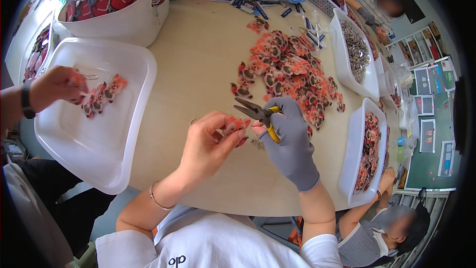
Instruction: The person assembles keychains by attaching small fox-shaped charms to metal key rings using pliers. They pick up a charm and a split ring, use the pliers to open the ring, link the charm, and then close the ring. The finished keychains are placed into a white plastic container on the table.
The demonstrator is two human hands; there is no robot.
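Note:
Between the bare fingers of my left hand (pixel 210 141) I pinch an orange, fox-like charm (pixel 233 125); a thin ring shows behind the hand. My right hand (pixel 292 141), in a grey glove, is wrapped round pliers (pixel 255 110) with yellow handles. The plier jaws are parted and point left, above the charm and apart from it. The right thumb and a fingertip come close to the charm's right side. A few small metal pieces (pixel 258 143) lie on the table between my hands. Beyond them spreads a heap of similar charms (pixel 292 64).
A white basin (pixel 141 119) with several charms stands at left, another person's hand (pixel 59 87) over it. Behind it is a full white tub (pixel 148 32). White bins of metal rings (pixel 354 52) and charms (pixel 369 154) line the right edge. Two more people sit at right.

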